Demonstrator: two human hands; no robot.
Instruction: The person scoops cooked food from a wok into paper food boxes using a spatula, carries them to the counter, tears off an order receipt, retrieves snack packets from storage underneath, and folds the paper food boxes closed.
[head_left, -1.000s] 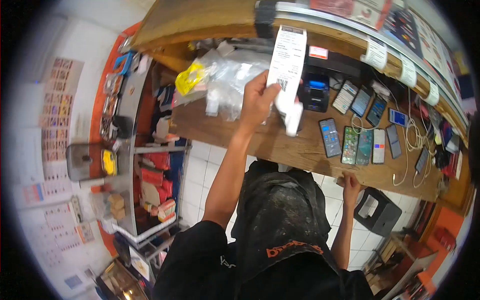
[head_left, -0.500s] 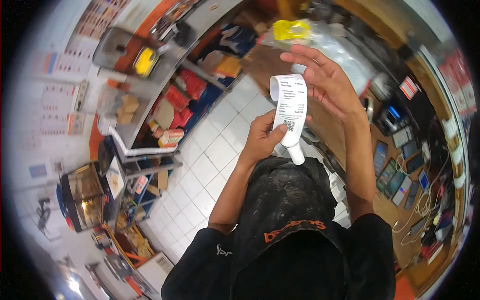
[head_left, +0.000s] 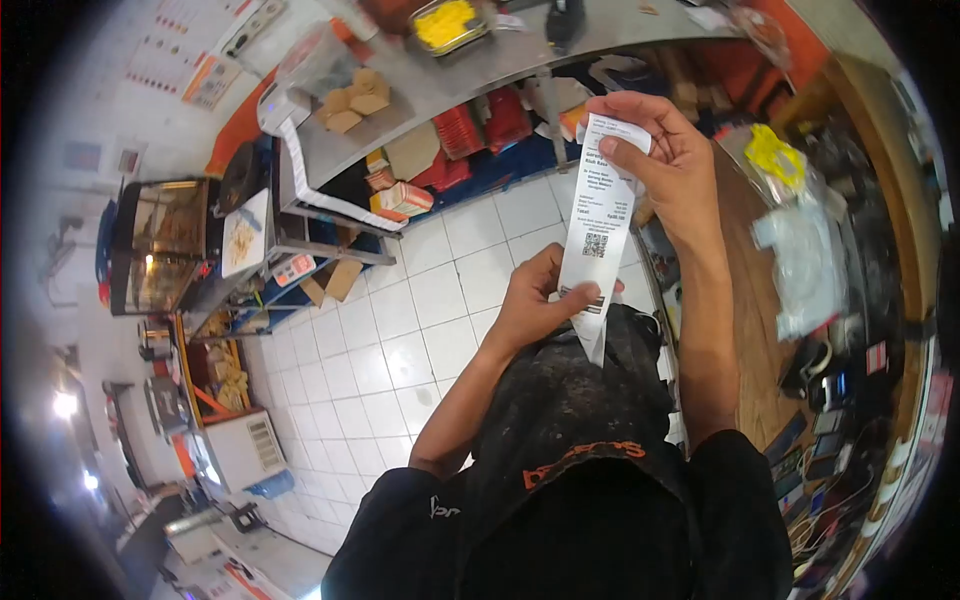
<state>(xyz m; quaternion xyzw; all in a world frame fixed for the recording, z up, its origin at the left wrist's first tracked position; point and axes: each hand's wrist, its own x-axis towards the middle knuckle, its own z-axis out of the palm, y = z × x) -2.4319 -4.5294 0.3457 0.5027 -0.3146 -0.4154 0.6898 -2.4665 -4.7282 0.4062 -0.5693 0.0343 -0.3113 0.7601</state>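
Note:
A long white printed receipt [head_left: 600, 215] with a QR code is stretched between both hands, above the black apron [head_left: 560, 400]. My left hand [head_left: 540, 300] pinches its lower part, the thumb lying on the front below the QR code. Near the top, my right hand [head_left: 655, 150] grips the paper with its thumb on the printed side. The paper narrows to a folded point beneath my left hand.
A wooden desk [head_left: 755, 370] on the right bears plastic bags [head_left: 800, 270] and phones. Ahead stands a metal counter [head_left: 500, 75] with a yellow-filled container [head_left: 445, 24] and cardboard boxes [head_left: 355, 100]. A glass display case [head_left: 160, 245] is at left.
The view has turned left, away from the desk. My right hand has come up and closed on the receipt's upper end. The paper's curled top is now drawn out longer and flatter.

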